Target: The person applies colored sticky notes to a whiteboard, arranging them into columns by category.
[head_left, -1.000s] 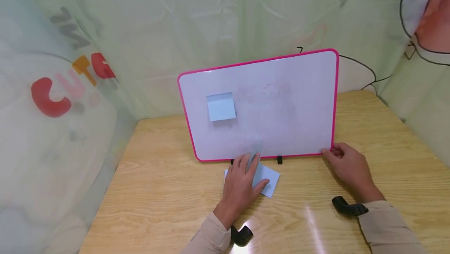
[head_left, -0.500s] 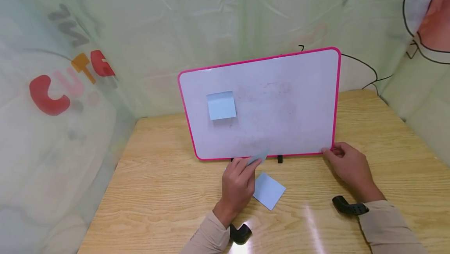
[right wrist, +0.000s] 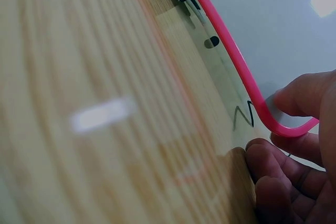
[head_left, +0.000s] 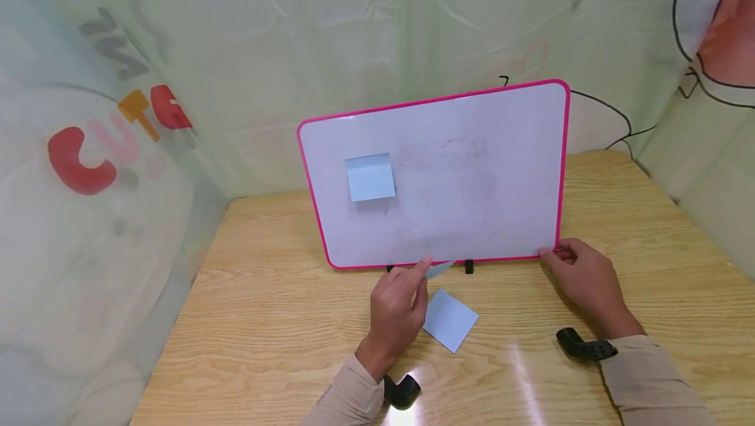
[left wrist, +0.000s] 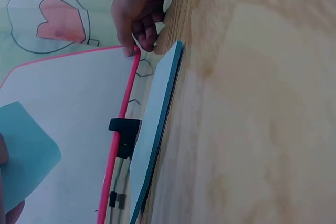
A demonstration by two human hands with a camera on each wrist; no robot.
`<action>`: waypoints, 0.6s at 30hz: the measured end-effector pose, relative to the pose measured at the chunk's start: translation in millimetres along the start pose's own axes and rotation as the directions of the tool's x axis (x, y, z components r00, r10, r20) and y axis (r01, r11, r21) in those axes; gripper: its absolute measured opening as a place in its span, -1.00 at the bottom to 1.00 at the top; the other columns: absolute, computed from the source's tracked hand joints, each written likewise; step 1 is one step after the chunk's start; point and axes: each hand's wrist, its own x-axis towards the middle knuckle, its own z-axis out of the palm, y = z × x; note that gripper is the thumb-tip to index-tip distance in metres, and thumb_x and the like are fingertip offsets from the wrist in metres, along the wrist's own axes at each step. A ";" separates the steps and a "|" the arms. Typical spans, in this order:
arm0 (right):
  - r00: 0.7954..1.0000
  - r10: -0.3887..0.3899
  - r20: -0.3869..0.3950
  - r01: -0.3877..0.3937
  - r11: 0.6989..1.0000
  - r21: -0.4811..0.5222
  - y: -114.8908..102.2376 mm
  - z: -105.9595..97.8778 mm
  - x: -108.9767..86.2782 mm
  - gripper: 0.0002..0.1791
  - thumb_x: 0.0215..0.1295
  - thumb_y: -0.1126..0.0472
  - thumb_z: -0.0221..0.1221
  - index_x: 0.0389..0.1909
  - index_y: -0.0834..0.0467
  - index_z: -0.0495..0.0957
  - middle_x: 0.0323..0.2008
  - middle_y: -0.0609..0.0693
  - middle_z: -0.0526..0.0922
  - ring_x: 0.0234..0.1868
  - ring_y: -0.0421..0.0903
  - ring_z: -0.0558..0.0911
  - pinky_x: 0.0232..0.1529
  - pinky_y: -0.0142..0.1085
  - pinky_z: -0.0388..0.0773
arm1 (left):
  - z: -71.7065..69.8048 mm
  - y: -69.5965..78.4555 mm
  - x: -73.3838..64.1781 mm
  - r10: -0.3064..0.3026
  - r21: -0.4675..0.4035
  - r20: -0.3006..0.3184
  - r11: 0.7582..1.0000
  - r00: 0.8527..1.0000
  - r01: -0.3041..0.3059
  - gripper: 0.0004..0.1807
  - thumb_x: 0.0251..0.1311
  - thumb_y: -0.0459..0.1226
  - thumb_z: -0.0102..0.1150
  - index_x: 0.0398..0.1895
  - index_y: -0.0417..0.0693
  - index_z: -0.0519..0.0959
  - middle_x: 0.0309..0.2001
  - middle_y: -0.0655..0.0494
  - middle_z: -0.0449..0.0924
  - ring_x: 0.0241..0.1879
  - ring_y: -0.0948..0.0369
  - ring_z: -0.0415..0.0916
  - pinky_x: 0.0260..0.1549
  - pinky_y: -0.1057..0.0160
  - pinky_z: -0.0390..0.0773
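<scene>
While the right hand (head_left: 584, 285) grips the lower right corner of the whiteboard (head_left: 478, 196), thumb on the white face and a finger behind the pink rim, the left hand (head_left: 396, 308) pinches a blue paper sheet (left wrist: 29, 153) between its fingers. That sheet is just in front of the board's bottom edge, seen nearly edge-on from the head; whether it touches the board I cannot tell. A blue sticky note (head_left: 370, 178) clings to the left part of the board, its lower edge lifted a little and casting a shadow. Just beside the left hand, a blue note pad (head_left: 451, 321) lies flat on the wooden counter (head_left: 265, 321), turned so one corner points toward the board; the left wrist view shows its thick, darker side. The whiteboard stands leaning near the back of the counter, its top edge sloping up to the right, with black clips (head_left: 469, 267) at the bottom rim. Faint grey smudges mark its middle. Each wrist wears a black device (head_left: 584, 346) by a beige sleeve (head_left: 651, 380). Behind hangs a pale green sheet (head_left: 336, 39) bearing printed, coloured letters (head_left: 82, 160) at left.
</scene>
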 end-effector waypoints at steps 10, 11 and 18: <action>1.000 0.010 0.000 -0.010 1.000 0.004 -2.0 0.0 -1.0 -0.31 0.45 -0.15 0.10 0.13 0.45 0.45 -0.12 0.35 0.61 -0.13 0.21 0.55 -0.19 0.02 0.48 | -2.6 0.1 -1.2 -0.067 -0.028 0.029 0.997 0.997 0.068 -0.70 0.08 -0.47 0.29 -0.08 -0.13 0.64 -0.19 0.15 0.70 -0.29 0.27 0.66 -0.36 0.36 0.59; 1.000 0.010 -0.001 -0.010 1.000 0.003 -2.0 0.0 -0.9 -0.32 0.45 -0.15 0.10 0.13 0.45 0.45 -0.12 0.34 0.61 -0.14 0.21 0.55 -0.20 0.01 0.48 | -3.1 0.2 -1.0 -0.067 -0.030 0.031 0.997 0.997 0.068 -0.73 0.10 -0.46 0.28 -0.10 -0.12 0.63 -0.20 0.15 0.70 -0.30 0.27 0.65 -0.37 0.37 0.59; 1.000 -0.005 -0.006 0.005 1.000 0.003 -1.7 -0.9 0.4 -0.32 0.44 -0.15 0.11 0.12 0.46 0.46 -0.14 0.35 0.61 -0.15 0.21 0.56 -0.22 -0.02 0.48 | -4.3 -1.0 0.0 -0.050 -0.075 0.031 0.996 0.998 0.052 -0.84 0.14 -0.48 0.23 -0.22 -0.15 0.60 -0.20 0.11 0.69 -0.27 0.25 0.66 -0.24 0.37 0.63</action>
